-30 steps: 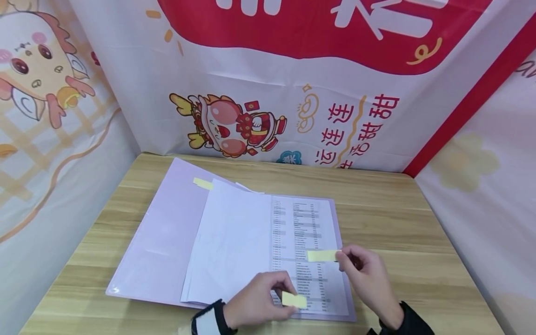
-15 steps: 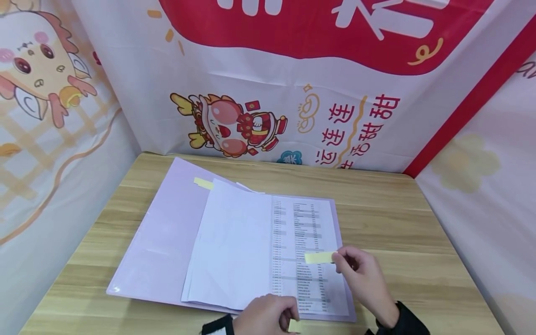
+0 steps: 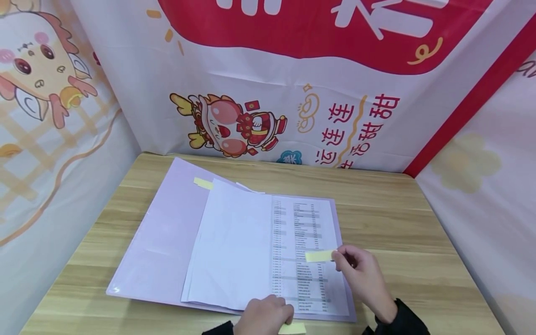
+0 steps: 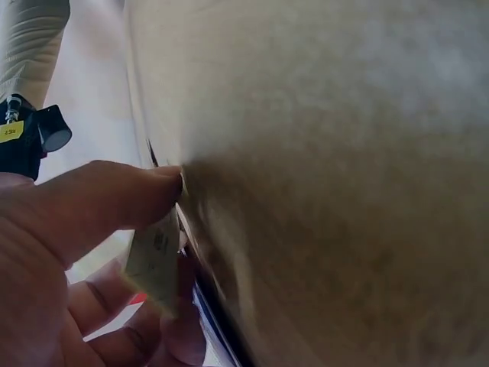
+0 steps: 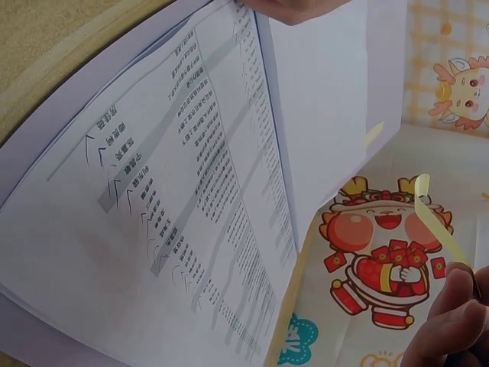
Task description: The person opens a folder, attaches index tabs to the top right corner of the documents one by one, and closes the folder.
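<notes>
An open lilac folder (image 3: 146, 242) lies on the table, a white sheet (image 3: 234, 242) turned to its left and a printed list (image 3: 301, 232) on its right. My right hand (image 3: 368, 279) pinches one end of a yellow sticky note strip (image 3: 319, 256) over the list; in the right wrist view the strip's (image 5: 439, 225) free end curls. At the folder's front edge, my left hand (image 3: 265, 318) holds a small pad of yellow sticky notes (image 3: 292, 329). The left wrist view shows this pad (image 4: 153, 264) between thumb and fingers.
Another yellow sticky note (image 3: 203, 183) sticks out from the top left edge of the turned sheet. The wooden table (image 3: 389, 223) meets a printed cloth backdrop (image 3: 268, 70) at the back, with cloth walls at both sides.
My left hand has drawn the sticky note pad off the list towards the front edge of the table. My right hand, with its strip, has shifted slightly left.
</notes>
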{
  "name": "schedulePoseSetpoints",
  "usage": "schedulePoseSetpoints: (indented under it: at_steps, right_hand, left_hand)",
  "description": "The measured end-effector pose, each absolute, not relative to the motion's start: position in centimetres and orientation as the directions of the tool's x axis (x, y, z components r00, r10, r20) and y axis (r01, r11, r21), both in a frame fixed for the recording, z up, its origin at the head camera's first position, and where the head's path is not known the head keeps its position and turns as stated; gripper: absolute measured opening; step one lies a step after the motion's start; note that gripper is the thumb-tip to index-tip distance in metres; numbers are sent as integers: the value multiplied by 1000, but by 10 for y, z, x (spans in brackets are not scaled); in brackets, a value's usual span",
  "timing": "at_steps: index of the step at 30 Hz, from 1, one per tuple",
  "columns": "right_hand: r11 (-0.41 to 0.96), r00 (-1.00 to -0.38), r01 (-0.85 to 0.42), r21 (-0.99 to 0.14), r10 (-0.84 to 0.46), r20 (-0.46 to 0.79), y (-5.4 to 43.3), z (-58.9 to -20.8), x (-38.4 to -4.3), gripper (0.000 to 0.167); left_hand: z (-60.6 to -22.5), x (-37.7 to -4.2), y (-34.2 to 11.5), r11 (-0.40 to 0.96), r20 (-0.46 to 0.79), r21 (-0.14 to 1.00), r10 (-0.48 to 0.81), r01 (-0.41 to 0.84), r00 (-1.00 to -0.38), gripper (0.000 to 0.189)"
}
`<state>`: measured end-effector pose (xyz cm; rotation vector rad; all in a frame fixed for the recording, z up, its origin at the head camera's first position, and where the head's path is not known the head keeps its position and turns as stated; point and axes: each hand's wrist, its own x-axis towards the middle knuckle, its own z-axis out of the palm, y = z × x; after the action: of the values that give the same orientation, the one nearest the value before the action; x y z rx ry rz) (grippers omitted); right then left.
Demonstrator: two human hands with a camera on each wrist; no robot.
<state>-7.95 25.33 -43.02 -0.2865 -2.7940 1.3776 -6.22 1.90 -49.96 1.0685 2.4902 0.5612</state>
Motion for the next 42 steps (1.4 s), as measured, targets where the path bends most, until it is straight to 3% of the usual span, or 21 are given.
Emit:
schedulePoseSetpoints:
  at_steps: [13, 20, 25, 32, 42]
  right_hand:
    - [603, -976, 193, -774, 197, -91, 258, -431, -85, 19]
    - [614, -980, 166, -771, 191, -58, 265, -428, -93, 20]
    - [601, -979, 170, -781, 195, -63, 276, -425, -106, 27]
    - [591, -979, 173, -788, 193, -70, 296, -428, -130, 35]
    - [608, -978, 168, -776, 203, -53, 320, -444, -168, 39]
  left_hand:
    - [-500, -65, 21, 673, -252, 507, 713, 538, -654, 33]
    - [-475, -71, 24, 677, -199, 536, 682, 504, -704, 21]
    - [-433, -95, 32, 657, -79, 549, 656, 517, -751, 16]
    - [-385, -137, 52, 714, 12, 467, 584, 521, -811, 21]
    - [-384, -206, 92, 822, -28, 372, 475, 432, -880, 20]
